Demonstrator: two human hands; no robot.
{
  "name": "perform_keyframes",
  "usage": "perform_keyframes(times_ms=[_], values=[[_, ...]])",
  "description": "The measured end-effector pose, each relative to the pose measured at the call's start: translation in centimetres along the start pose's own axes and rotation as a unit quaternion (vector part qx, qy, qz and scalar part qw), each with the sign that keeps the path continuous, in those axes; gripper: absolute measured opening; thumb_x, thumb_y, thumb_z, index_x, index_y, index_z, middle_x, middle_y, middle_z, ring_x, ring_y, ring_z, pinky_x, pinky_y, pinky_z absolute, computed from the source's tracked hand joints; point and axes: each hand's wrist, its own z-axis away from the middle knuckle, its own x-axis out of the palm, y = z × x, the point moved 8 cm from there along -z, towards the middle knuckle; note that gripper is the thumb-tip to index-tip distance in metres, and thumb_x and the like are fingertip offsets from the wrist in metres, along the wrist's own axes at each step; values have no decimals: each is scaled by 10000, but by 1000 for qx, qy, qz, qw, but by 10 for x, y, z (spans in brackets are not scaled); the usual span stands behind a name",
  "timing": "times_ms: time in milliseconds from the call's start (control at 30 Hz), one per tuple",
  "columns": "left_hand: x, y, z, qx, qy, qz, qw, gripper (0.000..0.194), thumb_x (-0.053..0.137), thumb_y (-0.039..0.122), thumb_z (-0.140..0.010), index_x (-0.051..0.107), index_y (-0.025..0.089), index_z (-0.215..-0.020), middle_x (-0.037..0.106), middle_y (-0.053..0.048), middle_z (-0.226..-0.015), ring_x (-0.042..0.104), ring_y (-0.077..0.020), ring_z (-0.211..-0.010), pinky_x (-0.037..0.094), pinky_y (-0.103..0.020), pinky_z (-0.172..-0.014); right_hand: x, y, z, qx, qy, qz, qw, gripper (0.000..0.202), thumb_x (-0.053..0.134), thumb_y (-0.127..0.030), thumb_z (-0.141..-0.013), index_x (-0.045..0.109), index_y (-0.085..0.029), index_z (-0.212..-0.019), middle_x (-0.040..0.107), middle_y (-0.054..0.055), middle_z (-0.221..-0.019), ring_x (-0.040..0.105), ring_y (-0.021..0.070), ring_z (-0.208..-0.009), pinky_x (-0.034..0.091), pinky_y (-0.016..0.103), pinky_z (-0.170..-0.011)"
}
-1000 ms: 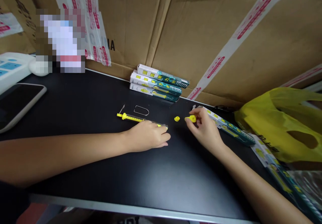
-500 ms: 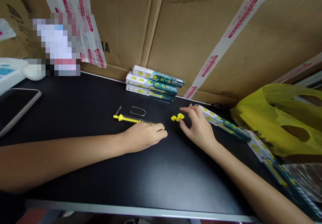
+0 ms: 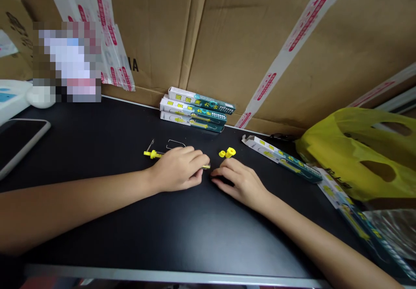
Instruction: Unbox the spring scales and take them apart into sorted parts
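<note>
On the black tabletop (image 3: 195, 232), in the middle of the scene, we see the slim yellow and clear tube (image 3: 158, 154), lying roughly left to right with its left end a little farther away. Our left hand (image 3: 181, 167) is closed over it, covering most of its length; the yellow end sticks out on the left and the clear end on the right. Our right hand (image 3: 241, 183) rests just to the right of the tube, fingers bent and the gap between thumb and forefinger narrow; we cannot tell whether anything small sits between the fingertips.

Just beyond our right hand stand two yellow caps (image 3: 230, 152), a smaller one on the left and a larger one on the right. At the tube's yellow end we see a thin metal pin (image 3: 150, 145) slanting away, and past our left knuckles a bent wire hook (image 3: 176, 141), partly hidden by the hand.

Farther back, three printed boxes (image 3: 195, 115) are stacked by the cardboard (image 3: 253, 33). To the right lies an open printed box (image 3: 282, 158), its flap out at the left end, and nearer us another printed box (image 3: 360, 224). A yellow plastic bag (image 3: 338, 146) is at the far right. On the left we have a phone (image 3: 22, 139), with a white power strip (image 3: 13, 98) behind it.
</note>
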Motion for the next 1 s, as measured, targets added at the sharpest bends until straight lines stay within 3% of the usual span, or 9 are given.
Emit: perform_keyframes(times_ms=[100,233,533,800,1000], values=[[4,-11,-2,-27,-34,-33,998,155,465,249,-845,553,164,-940,592,-36,-889,523,-200,-832,413,-308,-699,-9,19,1,60,31,13,998,115,524,-258,-880,627,-219,-913,618,63,-857,587,198,-829,480,305,-698],[9,-13,-2,-29,-57,-37,997,177,473,267,-850,573,164,-953,587,-43,-919,503,-208,-860,402,-316,-719,-5,31,1,87,5,15,996,119,554,-247,-859,613,-223,-959,628,57,-897,600,199,-841,493,309,-714],[12,-12,-2,-34,-69,-41,996,187,460,260,-851,570,165,-969,581,-45,-912,498,-204,-859,381,-315,-730,0,38,5,142,-25,-2,990,233,511,-191,-877,539,-221,-1106,604,58,-1003,620,184,-844,515,315,-720],[18,-22,0,-92,-96,-23,991,145,492,285,-804,551,176,-878,570,-37,-882,510,-205,-843,385,-324,-731,-1,37,10,147,-77,10,986,103,463,-170,-898,505,-211,-983,576,72,-1010,613,200,-839,516,341,-743],[19,-20,0,-69,-94,-13,993,147,479,289,-867,568,180,-909,575,-29,-887,512,-187,-843,378,-303,-729,-1,41,8,157,-66,-12,985,133,394,-169,-929,511,-209,-978,577,69,-985,606,195,-848,502,348,-776]])
